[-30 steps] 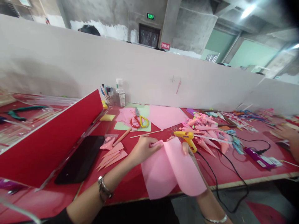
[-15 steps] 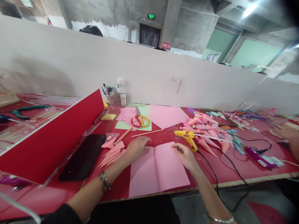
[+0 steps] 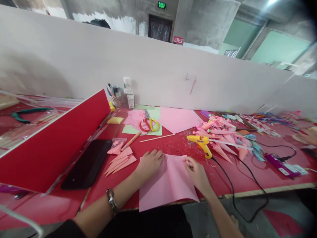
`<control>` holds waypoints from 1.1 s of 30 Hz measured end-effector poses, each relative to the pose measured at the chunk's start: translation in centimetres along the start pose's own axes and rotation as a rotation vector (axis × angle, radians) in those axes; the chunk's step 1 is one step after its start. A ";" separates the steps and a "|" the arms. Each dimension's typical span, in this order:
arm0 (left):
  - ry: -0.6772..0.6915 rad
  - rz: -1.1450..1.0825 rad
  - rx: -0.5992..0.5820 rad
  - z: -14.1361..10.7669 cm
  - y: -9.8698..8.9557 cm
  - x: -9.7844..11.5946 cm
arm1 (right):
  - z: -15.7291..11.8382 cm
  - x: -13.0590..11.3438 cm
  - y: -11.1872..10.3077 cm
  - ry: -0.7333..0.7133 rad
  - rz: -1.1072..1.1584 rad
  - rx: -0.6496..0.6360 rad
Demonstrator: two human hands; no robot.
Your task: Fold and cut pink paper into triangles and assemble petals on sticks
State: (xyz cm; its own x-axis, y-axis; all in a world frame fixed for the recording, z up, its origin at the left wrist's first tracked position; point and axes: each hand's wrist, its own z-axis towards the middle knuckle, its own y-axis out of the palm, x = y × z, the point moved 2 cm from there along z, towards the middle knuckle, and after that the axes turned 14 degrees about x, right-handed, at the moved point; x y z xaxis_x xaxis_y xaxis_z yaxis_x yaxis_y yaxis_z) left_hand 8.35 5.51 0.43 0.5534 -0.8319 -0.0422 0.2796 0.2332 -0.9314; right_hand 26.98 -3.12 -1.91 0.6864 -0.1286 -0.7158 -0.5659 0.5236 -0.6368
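Observation:
A creased sheet of pink paper (image 3: 158, 190) lies at the table's front edge, its lower edge overhanging slightly. My left hand (image 3: 150, 163) rests on its upper left part, fingers stretched out and palm down. At the upper right corner, my right hand (image 3: 196, 172) pinches the sheet's edge between thumb and fingers, and the right half bulges up from the fold. Left of my left hand are several cut pink paper pieces (image 3: 121, 162). A yellow glue gun (image 3: 201, 141) lies beyond my right hand, beside a heap of pink paper cones (image 3: 218, 130).
Scissors (image 3: 150, 124) lie on paper scraps at the back, near a thin stick (image 3: 157, 138). A black phone (image 3: 86, 165) and an upright red board (image 3: 61, 142) stand left. The glue gun's cable (image 3: 231, 185) hangs over the front edge. Another person's hand (image 3: 308, 136) is far right.
My left hand has flattened onto the sheet and shifted slightly right. My right hand has moved the right edge inward, so that half now bulges. The view has tilted down slightly.

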 end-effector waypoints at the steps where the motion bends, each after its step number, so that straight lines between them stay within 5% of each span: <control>1: 0.007 0.004 -0.005 0.0 0.0 0.1 | -0.3 0.0 0.0 -0.022 -0.035 0.010; 25: 0.075 0.106 -0.082 0.2 0.2 1.5 | -2.4 -0.2 -0.7 -0.081 -0.218 0.038; 33: -0.068 0.084 -0.058 -0.6 -0.9 1.3 | -1.6 0.3 -1.1 -0.008 -0.017 0.062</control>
State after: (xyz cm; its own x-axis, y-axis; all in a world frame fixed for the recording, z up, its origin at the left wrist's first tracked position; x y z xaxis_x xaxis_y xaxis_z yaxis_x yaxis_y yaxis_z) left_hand 8.36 3.89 1.03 0.6258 -0.7738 -0.0984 0.1850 0.2698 -0.9450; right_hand 27.09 -5.11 -1.88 0.6990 -0.1316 -0.7029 -0.5250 0.5729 -0.6294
